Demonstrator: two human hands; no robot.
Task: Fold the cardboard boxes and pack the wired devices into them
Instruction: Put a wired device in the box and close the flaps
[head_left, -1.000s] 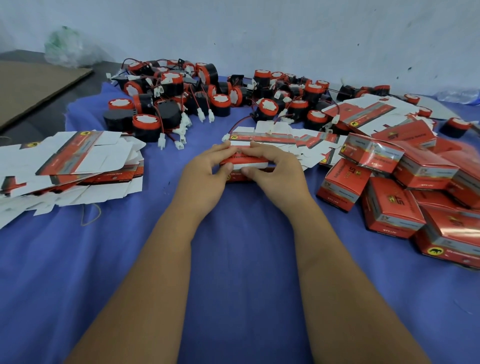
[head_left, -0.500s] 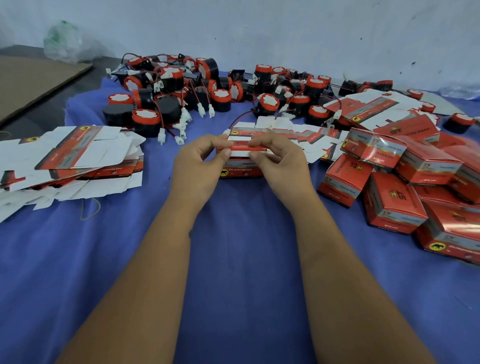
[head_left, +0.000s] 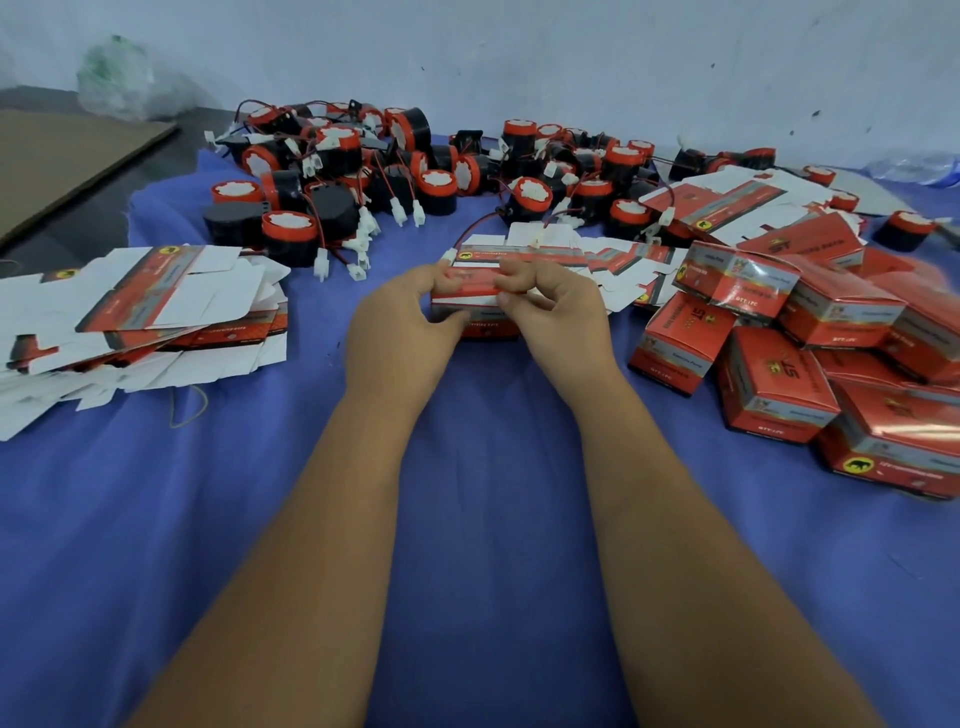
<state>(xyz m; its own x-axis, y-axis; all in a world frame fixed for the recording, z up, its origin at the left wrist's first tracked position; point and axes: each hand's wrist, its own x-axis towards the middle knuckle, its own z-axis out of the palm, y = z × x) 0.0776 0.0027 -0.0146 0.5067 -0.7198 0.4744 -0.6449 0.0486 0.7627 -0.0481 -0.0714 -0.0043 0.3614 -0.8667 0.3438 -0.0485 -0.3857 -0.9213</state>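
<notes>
box: the red box (head_left: 475, 306) sits mid-surface on the blue cloth (head_left: 493, 519), half-formed, top flap being worked, both hands on it.

left hand: left hand (head_left: 400, 332) has its grip curled round the box's left end, fingertips up on the top edge, thumb at the front.

right hand: right hand (head_left: 558, 317) is pinching the top flap at the right side, fingers bent over it, thumb underneath I think. Can't see the flap's tuck itself, fingers cover it.

handling: my guess is thin printed card, super light, glossy so a bit slippy, and it creases or dents if you squeeze mid-panel. Best to hold by the corners and folded edges and push flaps along the score lines, not the faces.

what changed: compared with half a second ago the hands have lifted a touch higher on the box and the right fingers have curled in more over the flap; a second ago both were pressing flatter and lower. Piles around look unmoved.

flat boxes: a stack of unfolded flat boxes (head_left: 145, 317) lies left, another spread (head_left: 613, 260) just behind the hands.

devices: wired devices (head_left: 332, 192), black-and-red round things with white plugs, heaped at the back, well apart from the box.

finished boxes: pile of closed boxes (head_left: 779, 374) on the right.
</notes>
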